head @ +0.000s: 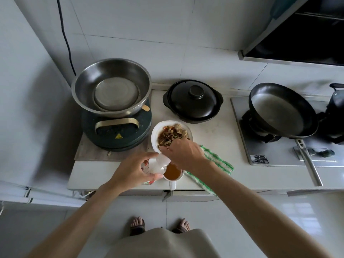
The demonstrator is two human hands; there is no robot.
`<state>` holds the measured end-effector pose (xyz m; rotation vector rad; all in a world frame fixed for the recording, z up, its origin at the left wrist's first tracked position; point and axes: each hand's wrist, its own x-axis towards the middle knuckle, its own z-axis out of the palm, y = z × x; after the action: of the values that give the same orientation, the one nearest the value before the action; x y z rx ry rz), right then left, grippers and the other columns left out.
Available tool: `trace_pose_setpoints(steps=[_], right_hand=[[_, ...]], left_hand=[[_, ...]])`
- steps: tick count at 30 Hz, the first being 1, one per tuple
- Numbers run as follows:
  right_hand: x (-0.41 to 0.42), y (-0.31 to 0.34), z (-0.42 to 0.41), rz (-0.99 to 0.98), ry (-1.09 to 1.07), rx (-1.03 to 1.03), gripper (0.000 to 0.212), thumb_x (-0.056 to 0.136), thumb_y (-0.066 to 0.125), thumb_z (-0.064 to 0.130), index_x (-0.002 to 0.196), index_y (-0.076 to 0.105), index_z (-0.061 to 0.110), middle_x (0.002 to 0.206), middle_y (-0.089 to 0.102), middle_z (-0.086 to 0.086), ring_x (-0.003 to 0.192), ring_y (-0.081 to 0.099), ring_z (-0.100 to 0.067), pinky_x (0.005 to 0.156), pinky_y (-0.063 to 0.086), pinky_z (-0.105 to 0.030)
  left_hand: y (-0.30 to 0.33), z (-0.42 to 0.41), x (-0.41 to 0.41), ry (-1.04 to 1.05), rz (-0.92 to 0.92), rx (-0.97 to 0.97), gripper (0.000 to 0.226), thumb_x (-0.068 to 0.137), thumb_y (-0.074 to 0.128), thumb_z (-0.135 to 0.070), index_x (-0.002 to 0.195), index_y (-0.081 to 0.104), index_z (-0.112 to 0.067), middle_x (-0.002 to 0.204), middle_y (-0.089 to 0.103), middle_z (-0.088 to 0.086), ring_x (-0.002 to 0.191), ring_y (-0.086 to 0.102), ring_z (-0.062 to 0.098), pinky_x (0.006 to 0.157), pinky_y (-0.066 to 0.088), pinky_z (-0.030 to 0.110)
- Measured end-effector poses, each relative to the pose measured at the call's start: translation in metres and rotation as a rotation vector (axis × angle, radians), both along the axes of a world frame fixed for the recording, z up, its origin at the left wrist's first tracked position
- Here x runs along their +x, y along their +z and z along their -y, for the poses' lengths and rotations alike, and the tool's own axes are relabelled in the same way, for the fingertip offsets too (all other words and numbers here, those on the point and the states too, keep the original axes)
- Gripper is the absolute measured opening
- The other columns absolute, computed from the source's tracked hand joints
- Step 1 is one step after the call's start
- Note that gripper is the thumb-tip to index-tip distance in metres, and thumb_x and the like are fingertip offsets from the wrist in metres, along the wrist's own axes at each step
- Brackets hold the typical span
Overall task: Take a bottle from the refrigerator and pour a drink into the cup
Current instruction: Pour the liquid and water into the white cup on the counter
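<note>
White tiles cover the kitchen wall behind a pale stone counter (214, 127), and everything below I place relative to the white mug (173, 174) at the counter's front edge. Far behind it to the left, a wide steel basin (111, 86) sits on a dark green round cooker (117, 131). Well to the right of the mug a black frying pan (283, 110) stands on the gas hob. Behind the mug, a black clay pot with lid (192, 101) rests on the counter, and closer, just behind the mug, there is a white bowl of cooked food (155, 135). A green striped cloth (216, 164) lies just right of the mug.

The clear plastic bottle (158, 164) is tilted over the mug, its mouth toward the rim. The left hand (134, 170) is wrapped around the bottle's body. The right hand (184, 153) has its fingers curled at the bottle's upper end, gripping it there.

The mug already holds amber drink nearly to the brim, so I judge the pouring almost finished; what remains is to set the bottle upright.
</note>
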<state>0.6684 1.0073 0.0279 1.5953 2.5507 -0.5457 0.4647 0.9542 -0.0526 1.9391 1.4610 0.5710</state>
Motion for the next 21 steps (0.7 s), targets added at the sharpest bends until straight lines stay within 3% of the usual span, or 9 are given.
trace_pose_setpoints(steps=[1, 3, 6, 8, 10, 12, 16, 21], right_hand=[[0.000, -0.004, 0.002, 0.115, 0.038, 0.091, 0.041, 0.102, 0.033, 0.047, 0.114, 0.060, 0.018, 0.070, 0.055, 0.000, 0.058, 0.059, -0.015, 0.048, 0.045, -0.026], [0.004, -0.008, 0.009, 0.130, 0.039, 0.222, 0.043, 0.102, 0.022, 0.045, 0.120, 0.054, 0.024, 0.073, 0.052, 0.001, 0.055, 0.051, -0.014, 0.046, 0.040, -0.028], [0.009, -0.006, 0.013, -0.137, 0.034, 0.303, 0.048, 0.098, 0.023, 0.059, 0.116, 0.049, 0.023, 0.096, 0.063, 0.002, 0.067, 0.060, -0.018, 0.047, 0.035, -0.026], [0.009, -0.006, 0.016, -0.210, 0.211, 0.325, 0.047, 0.099, 0.030, 0.058, 0.122, 0.046, 0.020, 0.112, 0.066, 0.000, 0.068, 0.065, -0.019, 0.047, 0.046, -0.029], [0.007, -0.008, 0.022, -0.203, 0.336, 0.335, 0.039, 0.103, 0.034, 0.046, 0.123, 0.046, 0.015, 0.107, 0.066, -0.003, 0.065, 0.064, -0.022, 0.049, 0.052, -0.036], [0.004, -0.011, 0.025, -0.195, 0.322, 0.355, 0.035, 0.105, 0.031, 0.038, 0.119, 0.049, 0.011, 0.095, 0.064, -0.004, 0.059, 0.059, -0.022, 0.048, 0.052, -0.039], [-0.013, -0.019, 0.032, -0.114, 0.014, 0.386, 0.029, 0.104, 0.024, 0.036, 0.107, 0.043, 0.014, 0.072, 0.066, 0.001, 0.049, 0.058, -0.020, 0.046, 0.050, -0.035], [-0.033, -0.030, 0.035, -0.048, -0.173, 0.312, 0.019, 0.103, 0.035, 0.028, 0.103, 0.044, 0.012, 0.065, 0.064, 0.001, 0.052, 0.065, -0.022, 0.051, 0.054, -0.035]], left_hand=[[0.002, 0.000, 0.001, 0.002, 0.011, -0.012, 0.065, 0.062, 0.062, -0.089, 0.122, 0.044, -0.070, 0.110, 0.051, -0.052, 0.106, 0.054, -0.015, 0.080, 0.047, 0.013], [0.007, -0.002, 0.000, -0.016, 0.008, -0.048, 0.061, 0.062, 0.064, -0.088, 0.116, 0.038, -0.078, 0.113, 0.050, -0.053, 0.106, 0.053, -0.016, 0.082, 0.044, 0.014], [0.007, -0.007, -0.005, -0.033, -0.030, -0.069, 0.069, 0.063, 0.066, -0.086, 0.125, 0.039, -0.069, 0.133, 0.054, -0.029, 0.115, 0.054, 0.000, 0.095, 0.049, 0.028], [0.007, -0.007, -0.008, -0.037, -0.045, -0.089, 0.077, 0.065, 0.069, -0.083, 0.133, 0.039, -0.061, 0.141, 0.053, -0.022, 0.123, 0.053, 0.005, 0.101, 0.050, 0.036], [0.010, -0.007, -0.008, -0.044, -0.038, -0.116, 0.081, 0.066, 0.070, -0.081, 0.138, 0.040, -0.058, 0.146, 0.051, -0.020, 0.127, 0.051, 0.007, 0.105, 0.049, 0.038], [0.013, -0.007, -0.005, -0.057, -0.053, -0.084, 0.078, 0.068, 0.069, -0.080, 0.138, 0.045, -0.055, 0.143, 0.054, -0.020, 0.124, 0.052, 0.005, 0.102, 0.050, 0.035], [0.020, -0.005, 0.005, -0.011, -0.173, 0.115, 0.065, 0.069, 0.067, -0.079, 0.126, 0.057, -0.049, 0.110, 0.070, -0.024, 0.095, 0.063, 0.001, 0.073, 0.051, 0.019], [0.005, 0.004, 0.015, 0.094, -0.291, 0.244, 0.060, 0.066, 0.077, -0.067, 0.117, 0.066, -0.038, 0.087, 0.074, -0.009, 0.075, 0.067, 0.012, 0.063, 0.055, 0.025]])
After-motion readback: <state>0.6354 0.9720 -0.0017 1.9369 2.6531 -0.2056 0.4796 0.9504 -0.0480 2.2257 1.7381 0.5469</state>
